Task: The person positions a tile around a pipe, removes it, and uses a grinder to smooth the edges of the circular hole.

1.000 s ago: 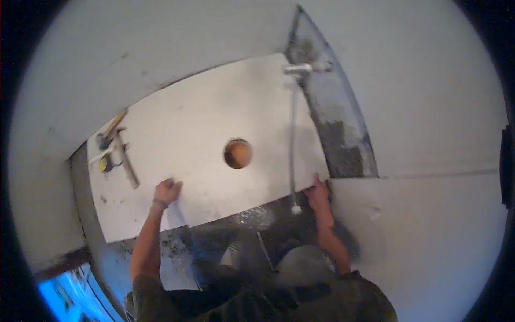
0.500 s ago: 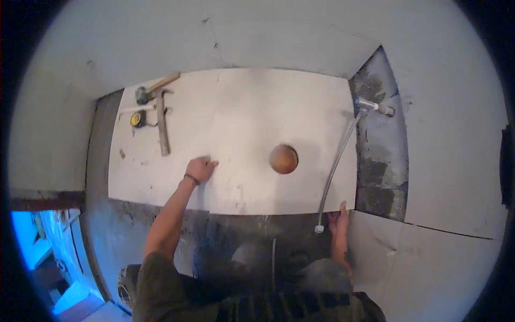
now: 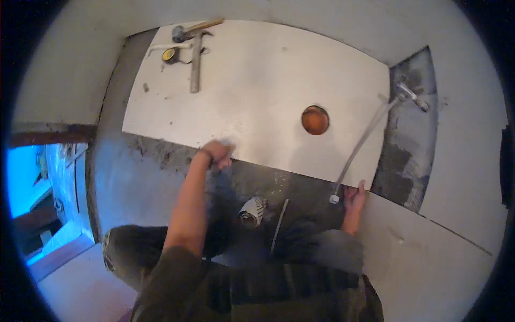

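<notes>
Hands gripped a large white rectangular tile (image 3: pixel 252 91): left hand (image 3: pixel 217 154) curled on its near edge, right hand (image 3: pixel 354 197) fingers clasping its near-right corner.

Dark olive short-sleeved shirt; forearms bare — dark grey trousers; thin band on left wrist.

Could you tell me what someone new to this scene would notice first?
A large pale tile with a round hole cut in it fills the middle, lying over dark mortar. The left hand grips its near edge and the right hand holds its near right corner, beside a hanging grey hose. A hammer and tape measure lie on the tile's far left corner.
</notes>
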The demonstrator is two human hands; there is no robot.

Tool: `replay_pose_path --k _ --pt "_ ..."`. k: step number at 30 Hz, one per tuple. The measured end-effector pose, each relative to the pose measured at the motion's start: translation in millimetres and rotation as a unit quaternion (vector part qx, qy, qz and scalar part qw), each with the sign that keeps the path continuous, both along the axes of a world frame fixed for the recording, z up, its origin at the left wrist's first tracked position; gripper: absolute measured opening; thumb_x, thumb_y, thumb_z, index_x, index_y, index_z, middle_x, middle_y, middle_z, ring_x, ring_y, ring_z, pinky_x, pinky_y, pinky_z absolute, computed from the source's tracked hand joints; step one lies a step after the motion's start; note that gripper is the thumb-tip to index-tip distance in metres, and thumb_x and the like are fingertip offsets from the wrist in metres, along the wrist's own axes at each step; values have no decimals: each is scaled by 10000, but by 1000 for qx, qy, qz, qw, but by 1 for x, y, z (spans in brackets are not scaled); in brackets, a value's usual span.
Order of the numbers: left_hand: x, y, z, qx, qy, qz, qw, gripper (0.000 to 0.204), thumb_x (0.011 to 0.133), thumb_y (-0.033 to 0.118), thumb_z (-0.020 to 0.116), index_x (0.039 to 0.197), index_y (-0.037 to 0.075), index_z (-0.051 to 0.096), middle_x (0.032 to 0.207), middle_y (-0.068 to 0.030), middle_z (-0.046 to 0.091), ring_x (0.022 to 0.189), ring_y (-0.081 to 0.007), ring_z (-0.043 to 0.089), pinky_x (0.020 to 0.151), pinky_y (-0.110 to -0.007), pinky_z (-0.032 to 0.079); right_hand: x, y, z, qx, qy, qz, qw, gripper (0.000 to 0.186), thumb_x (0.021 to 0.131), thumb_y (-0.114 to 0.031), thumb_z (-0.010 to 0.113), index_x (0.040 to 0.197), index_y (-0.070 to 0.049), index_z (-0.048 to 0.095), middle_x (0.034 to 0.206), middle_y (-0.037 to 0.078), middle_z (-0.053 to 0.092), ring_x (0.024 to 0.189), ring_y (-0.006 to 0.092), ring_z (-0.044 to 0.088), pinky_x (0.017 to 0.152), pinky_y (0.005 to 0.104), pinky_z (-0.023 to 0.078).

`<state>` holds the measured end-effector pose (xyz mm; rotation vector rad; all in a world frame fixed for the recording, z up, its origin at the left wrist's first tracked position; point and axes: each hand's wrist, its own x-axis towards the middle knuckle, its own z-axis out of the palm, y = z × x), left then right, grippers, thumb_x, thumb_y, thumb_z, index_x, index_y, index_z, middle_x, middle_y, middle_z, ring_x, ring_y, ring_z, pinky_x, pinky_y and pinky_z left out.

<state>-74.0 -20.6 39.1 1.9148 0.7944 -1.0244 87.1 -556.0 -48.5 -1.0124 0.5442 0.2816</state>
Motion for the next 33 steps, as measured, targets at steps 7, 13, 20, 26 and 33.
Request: replay_pose_path --k 7,13,20,26,33 --pt "-34 -82 16 -170 52 376 909 411 956 424 560 925 21 632 820 -117 729 466 -80 551 462 -262 499 -10 36 14 44 6 20 999 484 935 -412 610 1314 -130 506 1287 74 585 1175 246 562 975 450 471" --pt "-31 -100 -33 -209 -25 494 843 386 963 410 551 958 29 609 865 -124 724 491 -91 537 452 -266 476 -5 21 -6 56 67 -61 994 472 925 -420 623 1279 -128 512 1246 75 586 1111 271 592 949 439 495" --pt "-28 -100 -54 -213 -90 538 811 268 978 375 548 1017 113 586 896 -83 710 586 -113 565 581 -316 507 -10 22 4 69 60 -20 996 490 937 -365 615 1339 -145 441 1279 109 530 1164 331 531 958 515 473" --pt "-42 -103 -58 -131 -162 424 881 290 985 390 537 1048 111 583 875 -59 669 702 -150 603 616 -340 507 -8 29 7 106 74 -46 991 502 935 -356 618 1351 -143 436 1314 100 518 1195 310 514 940 489 479" --pt "-35 -130 -57 -156 -225 484 831 372 1003 361 508 1030 -7 550 872 -117 615 828 -237 630 745 -398 592 -6 23 -1 99 34 -58 993 502 924 -325 639 1356 -157 448 1317 52 542 1215 279 514 1003 497 428"
